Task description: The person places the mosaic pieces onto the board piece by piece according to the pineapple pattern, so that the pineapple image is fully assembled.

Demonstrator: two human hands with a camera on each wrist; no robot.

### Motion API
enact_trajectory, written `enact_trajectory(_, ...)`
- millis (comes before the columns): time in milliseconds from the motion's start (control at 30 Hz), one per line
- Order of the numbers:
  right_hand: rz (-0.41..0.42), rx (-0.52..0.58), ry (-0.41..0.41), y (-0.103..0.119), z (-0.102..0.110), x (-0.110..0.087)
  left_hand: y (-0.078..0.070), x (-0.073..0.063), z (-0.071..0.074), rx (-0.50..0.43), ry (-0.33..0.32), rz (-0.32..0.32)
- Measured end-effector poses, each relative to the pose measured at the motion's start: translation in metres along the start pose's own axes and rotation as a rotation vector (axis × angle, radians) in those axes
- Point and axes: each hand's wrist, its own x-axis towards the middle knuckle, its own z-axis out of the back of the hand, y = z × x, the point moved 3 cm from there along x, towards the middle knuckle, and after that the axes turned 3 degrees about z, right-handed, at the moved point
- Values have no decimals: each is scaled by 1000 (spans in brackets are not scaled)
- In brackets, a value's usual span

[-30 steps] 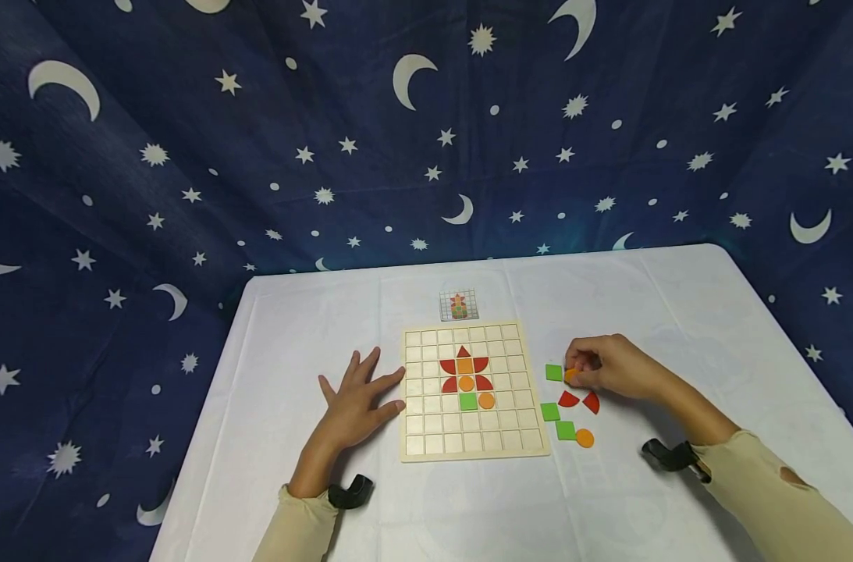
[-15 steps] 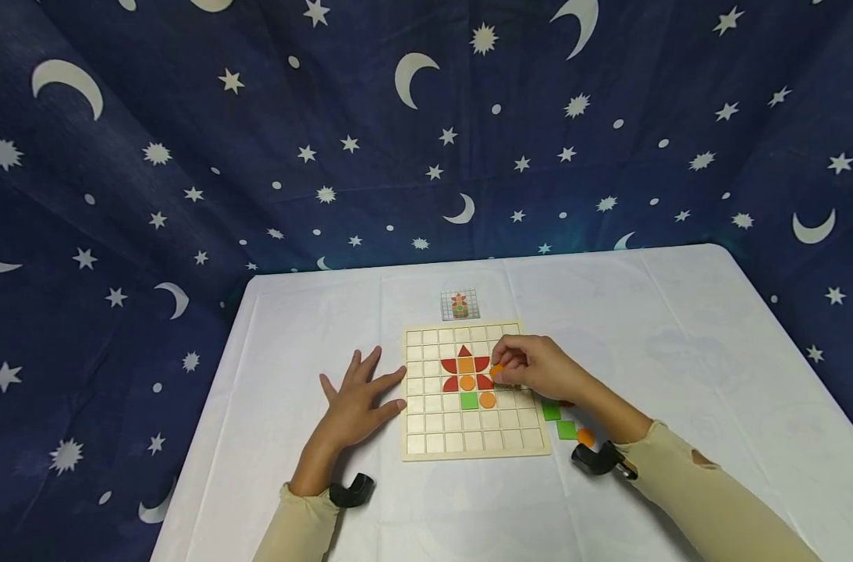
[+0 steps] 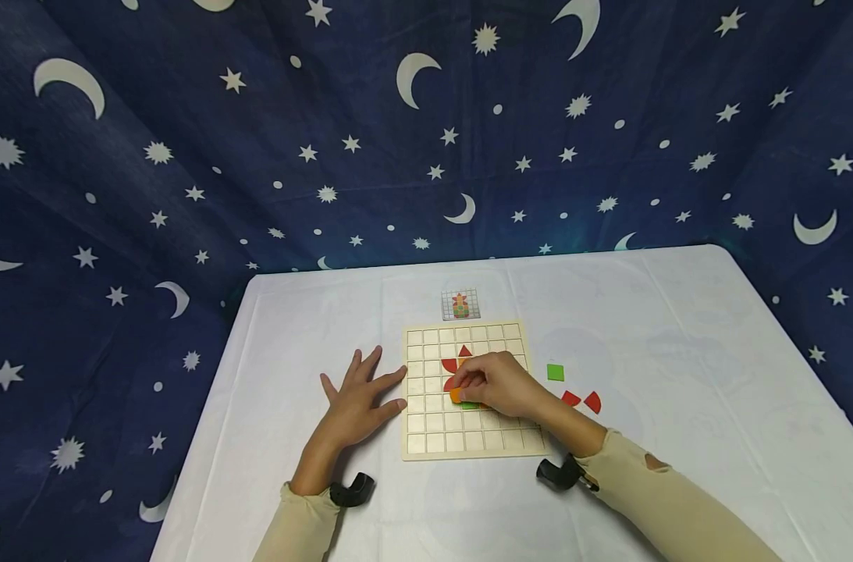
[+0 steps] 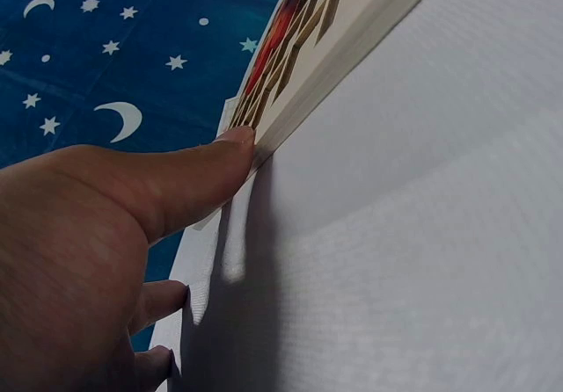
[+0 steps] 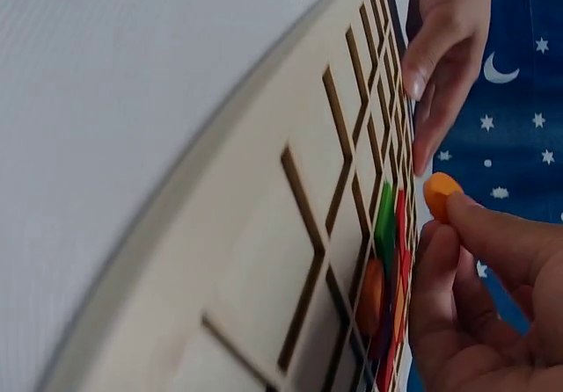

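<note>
An orange disc point(image 3: 456, 396) is pinched between the thumb and fingers of my right hand point(image 3: 499, 384), over the gridded wooden board point(image 3: 426, 443). In the right wrist view the disc point(image 5: 440, 196) is held above the grid. A red triangle point(image 3: 464, 351), red quarter-circles point(image 3: 449, 364) and a green square point(image 3: 470, 406) lie in the cells. My hand covers part of the pattern; another orange disc point(image 5: 371, 297) in a cell shows in the right wrist view. My left hand point(image 3: 356, 410) lies with fingers spread, thumb and index finger touching the board's left edge.
A small pattern card point(image 3: 460, 304) lies behind the board. To the right are a green square point(image 3: 556, 372) and two red quarter-circles point(image 3: 592, 402). My right forearm hides the place where other loose pieces lay. A starry curtain point(image 3: 342, 117) hangs behind the table.
My right hand has taken the orange disc from the loose pieces at the right and carried it left over the board, toward the green square's left. My left hand stays at the board's edge.
</note>
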Motion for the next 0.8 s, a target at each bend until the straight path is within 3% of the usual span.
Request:
enact_trajectory(233, 49, -74, -12, 7, -10, 5, -1, 0, 0, 7, 9, 10)
enact_trajectory(600, -22, -125, -9, 6, -18, 6, -1, 0, 2, 0, 9, 12)
enact_trajectory(800, -19, -172, -11, 5, -17, 5, -1, -1, 2, 0, 1, 5)
